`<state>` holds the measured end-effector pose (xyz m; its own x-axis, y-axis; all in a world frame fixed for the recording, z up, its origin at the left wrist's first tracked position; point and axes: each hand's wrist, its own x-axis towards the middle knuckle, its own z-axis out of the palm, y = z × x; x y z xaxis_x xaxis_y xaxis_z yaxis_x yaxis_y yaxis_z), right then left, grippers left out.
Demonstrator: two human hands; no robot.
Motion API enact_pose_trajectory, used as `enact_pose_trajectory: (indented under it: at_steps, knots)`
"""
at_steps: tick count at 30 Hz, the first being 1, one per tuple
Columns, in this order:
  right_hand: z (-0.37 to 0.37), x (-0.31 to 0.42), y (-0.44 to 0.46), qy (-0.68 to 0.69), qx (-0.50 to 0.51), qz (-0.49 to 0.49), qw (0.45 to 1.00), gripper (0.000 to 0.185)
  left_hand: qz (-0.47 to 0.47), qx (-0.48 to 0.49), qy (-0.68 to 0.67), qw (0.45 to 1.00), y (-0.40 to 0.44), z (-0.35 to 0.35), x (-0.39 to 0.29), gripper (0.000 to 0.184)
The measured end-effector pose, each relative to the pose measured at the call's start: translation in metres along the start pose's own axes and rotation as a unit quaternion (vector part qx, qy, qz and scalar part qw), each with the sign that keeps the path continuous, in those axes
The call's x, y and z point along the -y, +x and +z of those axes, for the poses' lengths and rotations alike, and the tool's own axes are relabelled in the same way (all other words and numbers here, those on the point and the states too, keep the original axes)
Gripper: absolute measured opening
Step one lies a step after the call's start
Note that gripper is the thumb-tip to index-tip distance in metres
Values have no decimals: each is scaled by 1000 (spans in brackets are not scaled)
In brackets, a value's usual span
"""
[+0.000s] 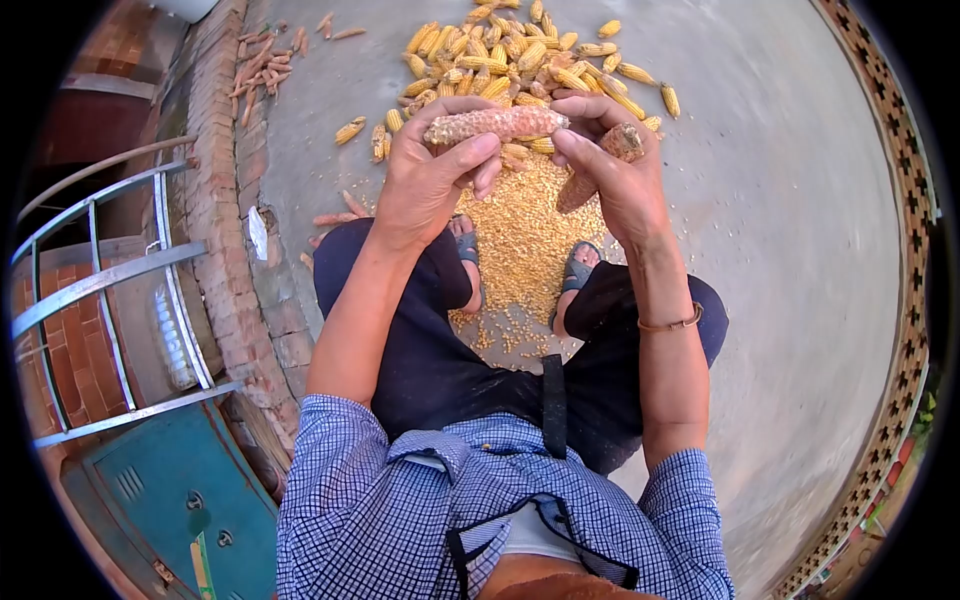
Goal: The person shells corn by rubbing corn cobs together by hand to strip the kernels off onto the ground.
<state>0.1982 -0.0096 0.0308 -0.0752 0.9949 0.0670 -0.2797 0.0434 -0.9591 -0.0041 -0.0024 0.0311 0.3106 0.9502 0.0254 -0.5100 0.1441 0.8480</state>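
Note:
A pinkish, mostly bare corn cob [497, 125] lies level between my hands. My left hand [428, 178] is closed round its left end, thumb along the lower side. My right hand [622, 172] touches the cob's right end with its fingertips and holds a second, brownish cob [577, 192] slanting through the palm. Beyond my hands is a heap of yellow corn ears [480, 60]. Below them, loose kernels [515, 235] are spread on the ground between my feet.
Bare cobs [262, 75] are piled at the upper left beside a brick edge [215, 200]. A metal rail [110, 280] and a teal cabinet [180, 500] stand at the left. A perforated low wall [912, 250] curves along the right.

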Motion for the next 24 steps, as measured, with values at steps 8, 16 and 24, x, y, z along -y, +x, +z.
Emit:
enact_pose_trajectory:
  at_steps: [8, 16, 24]
  knots:
    - [2, 4, -4, -23, 34, 3, 999, 27, 34, 24, 42, 998, -2, -4, -3, 28]
    - [7, 7, -6, -48, 26, -1, 999, 25, 2, 42, -43, 998, 0, -11, -3, 28]
    - [7, 4, -9, -71, 36, 11, 997, 22, 39, 36, 11, 999, 0, -8, 3, 26]
